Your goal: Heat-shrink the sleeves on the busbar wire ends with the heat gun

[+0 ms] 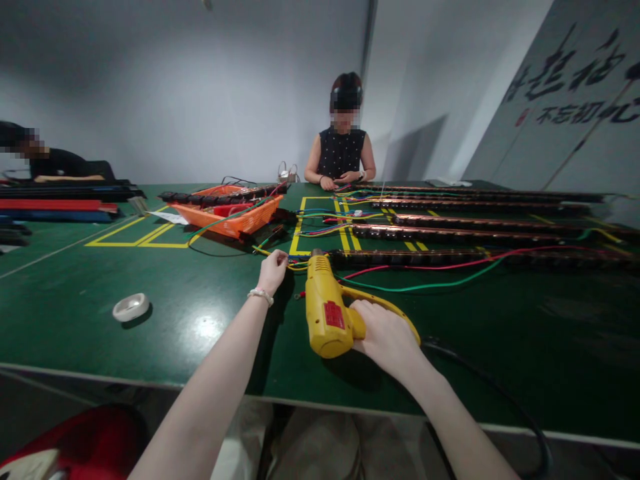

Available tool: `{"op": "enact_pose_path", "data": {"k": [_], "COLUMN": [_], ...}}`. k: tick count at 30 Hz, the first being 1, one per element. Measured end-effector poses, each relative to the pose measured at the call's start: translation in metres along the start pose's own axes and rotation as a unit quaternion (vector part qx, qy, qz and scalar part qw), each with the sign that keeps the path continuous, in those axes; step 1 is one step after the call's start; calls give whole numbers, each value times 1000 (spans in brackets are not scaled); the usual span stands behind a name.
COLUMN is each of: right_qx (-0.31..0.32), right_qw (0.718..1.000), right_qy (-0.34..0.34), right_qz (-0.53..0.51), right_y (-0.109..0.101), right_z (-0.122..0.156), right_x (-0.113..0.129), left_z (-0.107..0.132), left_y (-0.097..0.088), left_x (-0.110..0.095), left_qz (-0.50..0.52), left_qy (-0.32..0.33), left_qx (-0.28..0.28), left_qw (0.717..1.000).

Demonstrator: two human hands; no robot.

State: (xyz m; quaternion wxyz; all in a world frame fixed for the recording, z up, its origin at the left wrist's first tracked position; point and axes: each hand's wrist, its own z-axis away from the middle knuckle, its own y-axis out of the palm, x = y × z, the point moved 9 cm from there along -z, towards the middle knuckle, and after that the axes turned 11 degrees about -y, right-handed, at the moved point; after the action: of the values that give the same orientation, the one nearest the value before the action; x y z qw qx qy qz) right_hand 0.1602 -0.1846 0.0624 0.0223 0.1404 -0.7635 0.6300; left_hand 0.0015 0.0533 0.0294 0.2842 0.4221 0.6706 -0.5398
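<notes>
My right hand (383,333) is wrapped round the handle of a yellow heat gun (325,310), whose nozzle points away from me toward the wires. My left hand (273,270) is closed at the ends of several thin coloured wires (299,265); its fingertips pinch them, though the exact grip is partly hidden. These wires lead from the near end of a long dark wire-wrapped strip (410,258). A red wire (370,270) and a green wire (425,288) run loosely along it. A small red ring terminal (300,295) lies by the gun.
An orange basket (240,223) holding dark parts stands beyond my left hand. A white dish (131,307) sits at the left. More long strips (450,233) lie at the right. A black cord (480,367) trails off the table edge. One person sits opposite, another at far left.
</notes>
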Motion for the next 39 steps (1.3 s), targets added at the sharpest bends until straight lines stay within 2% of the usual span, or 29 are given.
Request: {"op": "enact_pose_path", "data": {"k": [7, 13, 18, 21, 27, 31, 35, 39], "right_qx": [-13, 12, 22, 17, -23, -55, -66, -59], "right_qw": [1000, 998, 998, 999, 999, 998, 998, 998], "right_qy": [-4, -53, -17, -11, -20, -6, -9, -11], "right_qz": [-7, -44, -54, -48, -22, -17, -11, -16], "right_y": [-2, -1, -4, -4, 6, 13, 16, 18], "right_z": [3, 2, -1, -5, -19, -25, -28, -29], "right_x": [-2, 2, 2, 12, 46, 64, 74, 76], "left_z": [1, 0, 0, -1, -2, -4, -7, -8], "left_y": [-1, -1, -1, -2, -6, -6, -4, -8], "left_x": [1, 2, 1, 1, 1, 4, 5, 3], "left_qz": [-35, -47, -44, -27, -28, -22, 1, 2], "left_qy": [-22, -19, -25, -30, -25, -30, -24, -17], "left_qx": [-7, -6, -2, -4, -18, -4, 21, 15], "left_qw": [999, 999, 999, 999, 999, 999, 999, 1000]}}
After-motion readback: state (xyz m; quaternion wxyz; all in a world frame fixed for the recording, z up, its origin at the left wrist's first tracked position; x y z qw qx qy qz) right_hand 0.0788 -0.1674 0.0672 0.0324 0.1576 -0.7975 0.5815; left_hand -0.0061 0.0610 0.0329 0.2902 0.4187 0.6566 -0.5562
